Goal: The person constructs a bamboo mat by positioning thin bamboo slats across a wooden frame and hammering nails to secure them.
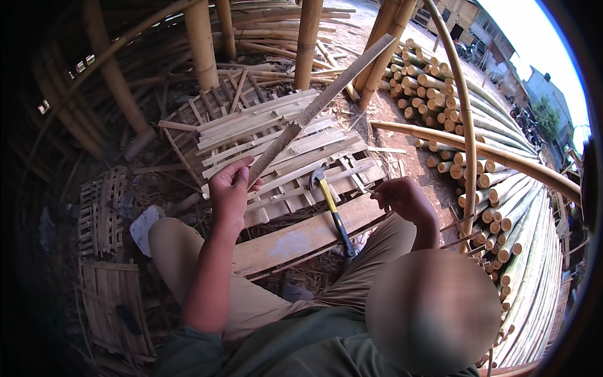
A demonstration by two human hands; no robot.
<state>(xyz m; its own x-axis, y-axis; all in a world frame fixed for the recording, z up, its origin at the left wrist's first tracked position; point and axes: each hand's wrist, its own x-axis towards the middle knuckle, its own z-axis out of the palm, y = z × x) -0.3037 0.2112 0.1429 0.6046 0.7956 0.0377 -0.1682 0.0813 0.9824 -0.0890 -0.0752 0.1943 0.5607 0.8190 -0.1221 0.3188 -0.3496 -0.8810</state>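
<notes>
My left hand (229, 191) pinches the near end of a long, rough bamboo slat (333, 94), which slants up and away to the right. Under and beyond it lies a frame of pale wooden slats (264, 129) laid across one another. To the right, the bent fingers of my right hand (407, 200) are drawn together above the board's right end; whatever is at the fingertips is too small to name. Between both hands a claw hammer (331, 204) with a yellow and black handle rests across the slats and a wide plank (308, 234), its head pointing away from me.
Cut bamboo poles (502, 207) are piled along the right, with a long pole (477, 146) crossing before them. Upright bamboo posts (201, 44) stand at the far side. More slatted panels (116, 301) lie at the left, near a pale block (146, 229).
</notes>
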